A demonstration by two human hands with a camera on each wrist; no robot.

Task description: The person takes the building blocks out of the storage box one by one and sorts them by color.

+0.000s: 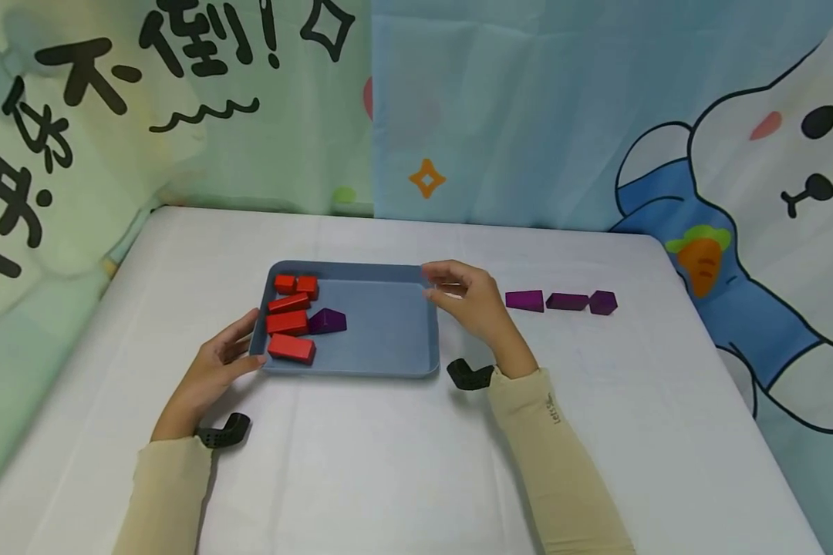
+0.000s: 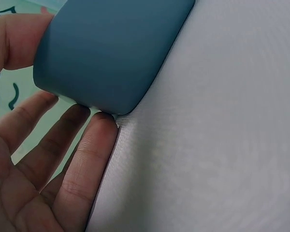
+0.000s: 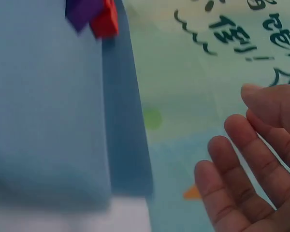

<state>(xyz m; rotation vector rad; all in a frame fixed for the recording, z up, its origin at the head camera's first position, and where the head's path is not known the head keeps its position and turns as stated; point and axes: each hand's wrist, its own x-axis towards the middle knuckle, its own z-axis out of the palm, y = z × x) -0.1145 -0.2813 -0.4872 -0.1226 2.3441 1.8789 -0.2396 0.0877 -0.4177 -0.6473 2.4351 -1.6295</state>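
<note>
A blue-grey tray (image 1: 378, 324) lies on the white table. Several red blocks (image 1: 288, 322) line its left side, with one purple block (image 1: 328, 321) against them. At the near left corner, my left hand (image 1: 215, 366) grips the tray, thumb on its near side and fingers along the left end. The left wrist view shows the thumb and fingertips (image 2: 104, 121) against the tray's outer wall (image 2: 111, 53). My right hand (image 1: 468, 297) is by the far right corner, fingers loosely bent and holding nothing. The right wrist view shows that hand (image 3: 256, 169) apart from the tray rim (image 3: 128, 121).
Right of the tray, three purple blocks (image 1: 567, 301) lie in a row on the table (image 1: 361, 462). Printed cloth (image 1: 500, 116) hangs behind the table and along its sides. Each wrist carries a black camera mount (image 1: 468, 375).
</note>
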